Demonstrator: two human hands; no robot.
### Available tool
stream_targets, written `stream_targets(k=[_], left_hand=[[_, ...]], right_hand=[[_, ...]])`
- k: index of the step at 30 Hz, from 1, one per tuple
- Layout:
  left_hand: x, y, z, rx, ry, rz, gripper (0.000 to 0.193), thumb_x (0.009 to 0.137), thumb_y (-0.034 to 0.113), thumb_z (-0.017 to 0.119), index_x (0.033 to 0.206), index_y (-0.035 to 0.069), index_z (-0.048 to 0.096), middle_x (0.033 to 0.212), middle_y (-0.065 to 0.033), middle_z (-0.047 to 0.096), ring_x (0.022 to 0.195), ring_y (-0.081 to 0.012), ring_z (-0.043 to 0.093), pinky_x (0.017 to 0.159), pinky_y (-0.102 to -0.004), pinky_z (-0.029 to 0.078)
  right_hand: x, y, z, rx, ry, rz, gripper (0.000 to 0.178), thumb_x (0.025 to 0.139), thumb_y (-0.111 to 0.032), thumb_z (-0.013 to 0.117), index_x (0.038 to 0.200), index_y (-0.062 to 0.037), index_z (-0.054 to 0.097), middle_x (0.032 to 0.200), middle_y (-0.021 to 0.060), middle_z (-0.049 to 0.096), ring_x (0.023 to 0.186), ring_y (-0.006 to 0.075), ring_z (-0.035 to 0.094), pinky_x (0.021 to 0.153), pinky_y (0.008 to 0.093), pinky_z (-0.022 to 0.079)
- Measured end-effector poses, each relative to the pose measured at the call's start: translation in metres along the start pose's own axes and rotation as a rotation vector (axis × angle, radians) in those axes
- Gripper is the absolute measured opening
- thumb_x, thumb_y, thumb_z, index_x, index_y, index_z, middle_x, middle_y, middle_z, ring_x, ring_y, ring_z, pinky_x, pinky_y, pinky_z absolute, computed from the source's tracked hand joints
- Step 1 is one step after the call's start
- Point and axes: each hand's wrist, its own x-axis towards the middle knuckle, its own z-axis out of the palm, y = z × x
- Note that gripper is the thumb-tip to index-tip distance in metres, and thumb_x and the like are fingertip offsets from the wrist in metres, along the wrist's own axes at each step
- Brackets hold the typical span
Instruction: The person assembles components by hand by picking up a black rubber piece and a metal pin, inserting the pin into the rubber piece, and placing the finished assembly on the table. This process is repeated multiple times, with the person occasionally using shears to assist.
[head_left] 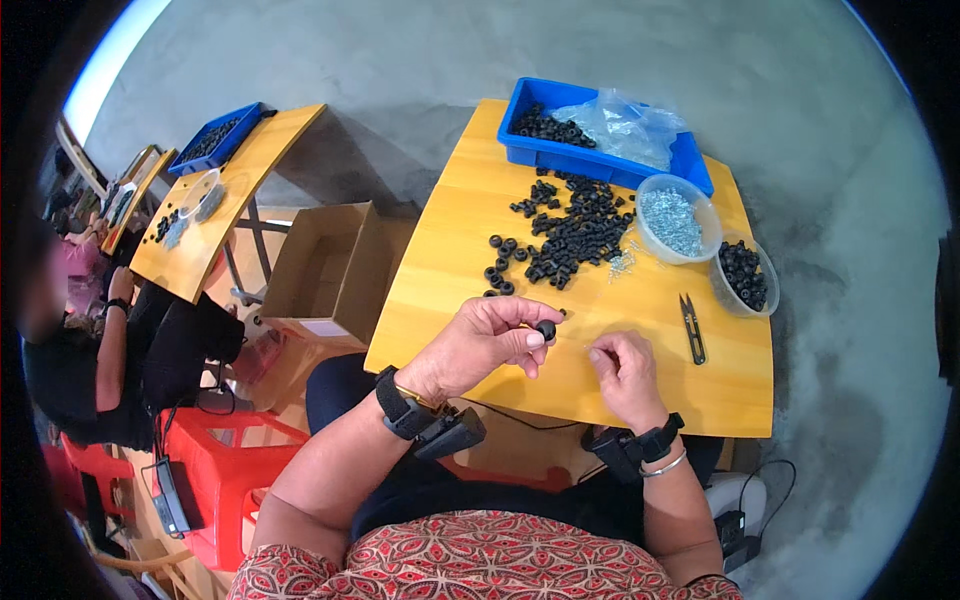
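The left hand [480, 345] pinches a rounded black piece [545, 329] above the smooth yellow desk [450, 235]. The right hand [630, 380] curls nearby; whether its grip is closed, I cannot tell.

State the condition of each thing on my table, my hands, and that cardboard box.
Left hand: pinching a black piece.
Right hand: fingers curled; grip unclear.
Bin: open, black pieces inside.
Bag: crumpled, in bin.
Silver-piece tub: open, full.
Black-piece tub: open, full.
Snips: lying flat.
Loose black pieces: scattered.
Loose silver pieces: scattered.
Box: open.
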Motion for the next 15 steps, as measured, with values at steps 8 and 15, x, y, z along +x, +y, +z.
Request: stream_targets(k=[8,15], left_hand=[[-0.013,-0.037,-0.021,0.146,0.11,0.096,0.019,0.082,-0.002,0.053,0.101,-0.002,0.057,0.082,-0.0051,0.059,0.069,-0.0109,0.058,0.065,-0.0247,0.051],[-0.024,-0.034,-0.011,-0.277,-0.023,0.086,0.019,0.085,0.003,0.052,0.103,-0.001,0.056,0.092,-0.0104,0.06,0.078,-0.0151,0.059,0.071,-0.0275,0.051]], right_hand=[[0.007,-0.007,0.004,-0.076,-0.044,-0.011,0.006,0.073,-0.003,0.058,0.074,-0.0038,0.052,0.065,0.0102,0.055,0.062,0.028,0.052,0.061,0.0388,0.04],[0.012,-0.055,-0.025,0.22,-0.077,0.082,0.007,0.08,-0.003,0.055,0.081,0.0018,0.051,0.069,0.0105,0.057,0.063,0.0189,0.056,0.06,0.0275,0.045]])
